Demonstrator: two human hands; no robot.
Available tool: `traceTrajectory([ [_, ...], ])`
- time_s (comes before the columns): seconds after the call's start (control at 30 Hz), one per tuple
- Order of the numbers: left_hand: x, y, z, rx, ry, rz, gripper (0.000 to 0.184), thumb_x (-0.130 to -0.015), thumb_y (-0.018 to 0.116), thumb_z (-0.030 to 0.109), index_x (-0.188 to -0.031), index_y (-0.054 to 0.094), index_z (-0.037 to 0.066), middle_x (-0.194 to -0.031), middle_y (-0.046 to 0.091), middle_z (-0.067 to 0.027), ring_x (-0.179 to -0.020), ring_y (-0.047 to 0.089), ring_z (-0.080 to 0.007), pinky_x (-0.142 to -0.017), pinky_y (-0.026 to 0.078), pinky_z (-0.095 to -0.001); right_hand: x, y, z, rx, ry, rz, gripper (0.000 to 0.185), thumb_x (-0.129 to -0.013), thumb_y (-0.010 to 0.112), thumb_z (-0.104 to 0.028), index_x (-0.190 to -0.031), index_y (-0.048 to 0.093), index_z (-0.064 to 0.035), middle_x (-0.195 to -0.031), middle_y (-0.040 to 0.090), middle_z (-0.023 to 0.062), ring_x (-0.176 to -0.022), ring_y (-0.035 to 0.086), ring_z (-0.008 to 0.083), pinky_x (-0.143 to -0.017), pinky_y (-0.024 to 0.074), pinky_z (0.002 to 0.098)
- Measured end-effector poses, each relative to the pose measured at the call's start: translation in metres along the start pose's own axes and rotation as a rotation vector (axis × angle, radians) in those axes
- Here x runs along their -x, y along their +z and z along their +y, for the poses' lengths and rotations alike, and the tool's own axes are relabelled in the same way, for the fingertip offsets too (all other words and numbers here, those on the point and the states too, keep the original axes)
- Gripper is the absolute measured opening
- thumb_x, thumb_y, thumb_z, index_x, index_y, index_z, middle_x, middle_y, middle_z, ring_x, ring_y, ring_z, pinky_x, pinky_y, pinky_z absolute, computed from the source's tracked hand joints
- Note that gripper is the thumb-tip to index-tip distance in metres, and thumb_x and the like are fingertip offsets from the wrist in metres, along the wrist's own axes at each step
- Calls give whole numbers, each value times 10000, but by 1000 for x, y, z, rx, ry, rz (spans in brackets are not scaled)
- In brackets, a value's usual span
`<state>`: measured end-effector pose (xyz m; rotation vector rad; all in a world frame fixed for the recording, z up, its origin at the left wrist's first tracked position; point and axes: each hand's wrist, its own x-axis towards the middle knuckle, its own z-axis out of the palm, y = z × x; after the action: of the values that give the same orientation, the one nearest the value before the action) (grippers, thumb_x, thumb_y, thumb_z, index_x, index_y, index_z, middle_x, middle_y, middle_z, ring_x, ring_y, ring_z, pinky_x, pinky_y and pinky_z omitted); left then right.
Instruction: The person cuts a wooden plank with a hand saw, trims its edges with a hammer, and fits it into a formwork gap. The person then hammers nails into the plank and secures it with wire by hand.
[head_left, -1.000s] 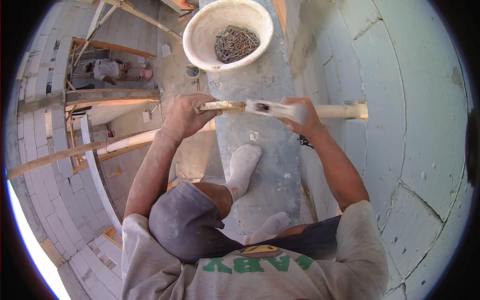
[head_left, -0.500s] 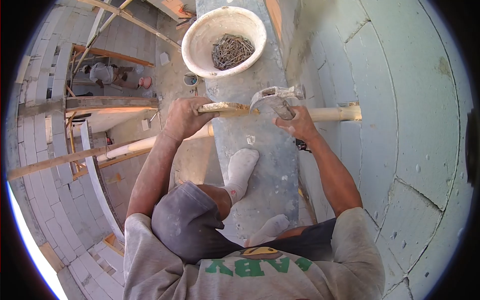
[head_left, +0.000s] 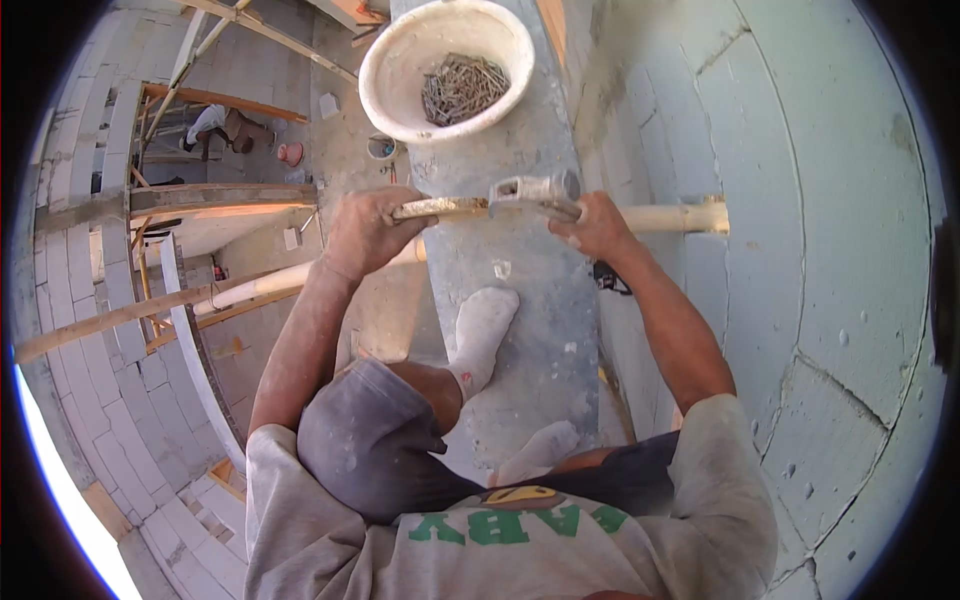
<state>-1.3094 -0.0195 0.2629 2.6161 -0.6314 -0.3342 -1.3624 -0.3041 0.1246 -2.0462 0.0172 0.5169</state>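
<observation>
Compared with half a second ago, the claw hammer (head_left: 538, 190) is turned flatter: its claw then curved down toward the left hand (head_left: 375, 228) with the handle showing below, while now the head lies nearly level between the hands. The right hand (head_left: 597, 228) is closed around its handle. The left hand stays clamped on the short wooden piece (head_left: 442, 208), which sticks out from its fingertips toward the right hand; the claw meets its far end, though whether they touch cannot be told. Well beyond the left hand, the co-worker (head_left: 222, 128) has bent lower, beside a pink bucket (head_left: 290, 153).

Ahead of the hands and between them, a whitish tub (head_left: 372, 75) holds a heap of loose nails (head_left: 463, 88). A smaller bucket (head_left: 382, 148) on the floor, ahead of the left hand, has contents too small to make out.

The left hand is out past the near edge of the scaffold board (head_left: 520, 330), with open room down to the floor (head_left: 345, 170). The right hand is over the opposite edge, a gap parting it from the block wall (head_left: 830, 250). A round pole (head_left: 670, 219) passes below both hands.
</observation>
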Motion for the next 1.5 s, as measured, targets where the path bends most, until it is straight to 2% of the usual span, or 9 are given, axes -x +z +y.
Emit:
traceTrajectory([
  [0.33, -5, 0, -1, -11, -8, -6, 154, -750, 757, 249, -844, 712, 136, -774, 685, -53, -696, 660, -260, -619, 513, -362, 25, 16, 45, -101, -72, 135, 243, -721, 720, -245, -796, 682, -17, -694, 643, 165, -590, 603, 292, -563, 483, 377],
  [0.4, -4, 2, -2, -22, 5, 19, 150, -750, 757, 250, -837, 710, 138, -770, 684, -52, -694, 660, -259, -618, 514, -363, 8, -13, 14, 509, -929, 531, 219, -733, 710, -220, -860, 686, -44, -735, 638, 146, -576, 593, 237, -537, 460, 333],
  [0.57, -5, -1, -4, -68, -11, -9, 143, -746, 761, 244, -830, 709, 141, -766, 682, -50, -690, 660, -259, -615, 513, -366, 13, -40, -43, -583, -758, 207, 246, -774, 744, -290, -899, 686, -87, -797, 648, 77, -756, 620, 175, -693, 497, 358],
  [0.7, 5, 5, -2, -27, 19, -1, 144, -748, 762, 242, -835, 709, 139, -774, 683, -55, -688, 658, -267, -614, 512, -367, -16, -5, 21, 45, -120, 87, 232, -727, 736, -293, -784, 686, -74, -649, 626, 140, -632, 641, 272, -642, 513, 396],
  [1.03, 0, 1, 2, -23, -4, 12, 159, -746, 763, 212, -858, 716, 109, -783, 690, -61, -700, 665, -250, -621, 514, -353, 8, 10, 46, 48, -196, 72, 159, -699, 737, -235, -760, 670, -104, -685, 654, 126, -631, 628, 323, -623, 516, 404],
  [1.17, 0, 1, 2, -11, -31, -8, 168, -744, 769, 228, -864, 718, 120, -780, 689, -59, -706, 665, -249, -627, 517, -363, -2, -22, -6, 226, -1003, 575, 159, -739, 741, -210, -714, 633, -96, -678, 626, 59, -575, 600, 188, -539, 475, 317],
  [1.3, 2, 4, -1, -35, 16, 31, 158, -746, 767, 223, -856, 715, 122, -780, 688, -58, -709, 667, -250, -626, 519, -362, -15, -20, 0, -173, -764, 263, 188, -732, 719, -191, -735, 628, -27, -621, 564, 58, -556, 553, 133, -520, 443, 293],
  [1.37, -2, 3, 2, -38, 31, 28, 151, -746, 765, 218, -854, 714, 124, -781, 689, -55, -713, 669, -250, -626, 520, -362, -22, -2, 37, -50, -195, 44, 208, -697, 704, -187, -760, 638, 0, -599, 566, 68, -565, 554, 166, -552, 458, 333],
  [1.5, 8, 4, 4, -12, -5, -36, 144, -743, 754, 155, -876, 721, 111, -809, 698, -64, -720, 676, -236, -626, 521, -334, -6, -8, 19, 81, -125, 28, 239, -687, 718, -207, -778, 653, 4, -591, 579, 93, -566, 541, 185, -595, 469, 360],
])
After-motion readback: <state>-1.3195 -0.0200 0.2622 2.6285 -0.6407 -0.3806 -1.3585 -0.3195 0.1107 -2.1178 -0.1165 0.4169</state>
